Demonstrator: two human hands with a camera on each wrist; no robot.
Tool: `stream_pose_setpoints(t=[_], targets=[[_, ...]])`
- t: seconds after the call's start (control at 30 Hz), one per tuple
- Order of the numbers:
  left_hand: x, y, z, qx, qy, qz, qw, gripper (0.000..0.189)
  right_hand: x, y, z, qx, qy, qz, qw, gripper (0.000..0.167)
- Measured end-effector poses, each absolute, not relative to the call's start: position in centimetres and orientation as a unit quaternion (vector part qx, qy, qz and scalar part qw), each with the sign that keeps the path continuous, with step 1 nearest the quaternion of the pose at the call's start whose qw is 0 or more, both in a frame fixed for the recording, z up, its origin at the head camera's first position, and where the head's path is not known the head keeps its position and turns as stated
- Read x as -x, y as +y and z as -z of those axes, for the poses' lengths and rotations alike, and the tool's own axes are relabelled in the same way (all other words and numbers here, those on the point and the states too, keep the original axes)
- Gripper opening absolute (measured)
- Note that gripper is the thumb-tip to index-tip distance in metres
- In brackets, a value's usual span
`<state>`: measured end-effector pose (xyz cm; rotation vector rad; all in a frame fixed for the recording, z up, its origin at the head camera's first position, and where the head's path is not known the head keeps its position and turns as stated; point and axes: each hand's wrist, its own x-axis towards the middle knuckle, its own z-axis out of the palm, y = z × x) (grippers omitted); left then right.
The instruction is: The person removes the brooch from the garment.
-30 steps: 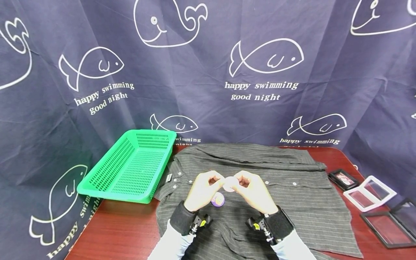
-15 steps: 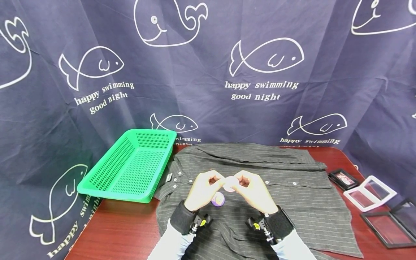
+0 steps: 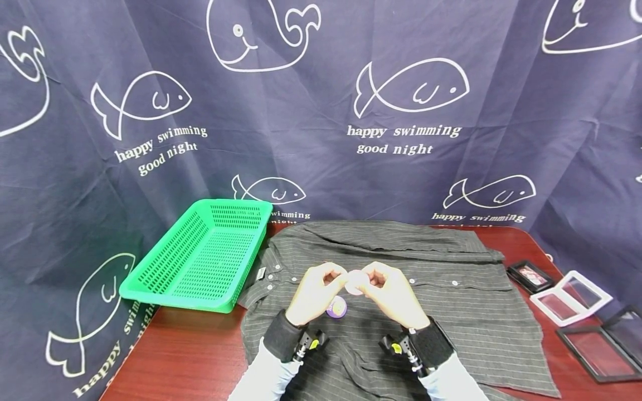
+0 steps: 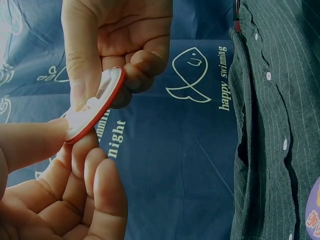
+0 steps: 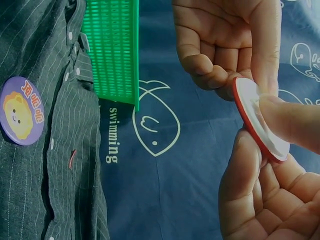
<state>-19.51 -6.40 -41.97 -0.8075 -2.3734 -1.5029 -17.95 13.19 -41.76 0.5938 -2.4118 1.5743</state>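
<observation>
Head view, held badge [image 3: 355, 282]: A pale round badge is suspended above the striped shirt [image 3: 451, 328], pinched at opposite edges by two hands.
Left hand [image 3: 316, 292]: Over the shirt, its thumb and a bent finger close on one edge, leaving little gap.
Right hand [image 3: 393, 292]: Also over the shirt, it mirrors that pinch on the far edge.
Purple badge [image 3: 336, 307]: It lies on the shirt, near the left hand; a careless dip of that hand would likely knock it askew.
Green basket [image 3: 175, 303]: It stands at the shirt's left end on the red-brown counter [image 3: 185, 345], well apart from the grip.
White frame [image 3: 570, 299]: It lies open to the shirt's right, between a small black case [image 3: 530, 277] and a black frame [image 3: 602, 352], out of harm's way.
Left wrist view, badge back: Away from the shirt, the white side shows inside a red rim; the right thumb presses near a raised part washed out by glare. Should that be a pin, a slip could prick the thumb.
Right wrist view, thumbs: Beyond the shirt's edge in this angle, thumbs crowd the white side and fingers brace the red one. Uneven pressure could spring the thin disc loose, dropping it onto the shirt.
</observation>
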Motion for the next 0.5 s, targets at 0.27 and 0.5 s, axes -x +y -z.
stream_pose_setpoints(t=[0.27,0.5], targets=[[19.53,-6.52,41.95,0.278,-0.801,0.520,0.099,0.014,18.06,13.27,41.76,-0.199,-0.815,-0.537,0.092,0.011],[19.60,-6.51,41.93,0.279,-0.801,0.520,0.102,0.013,18.16,13.33,41.87,-0.202,-0.815,-0.536,0.089,0.012]])
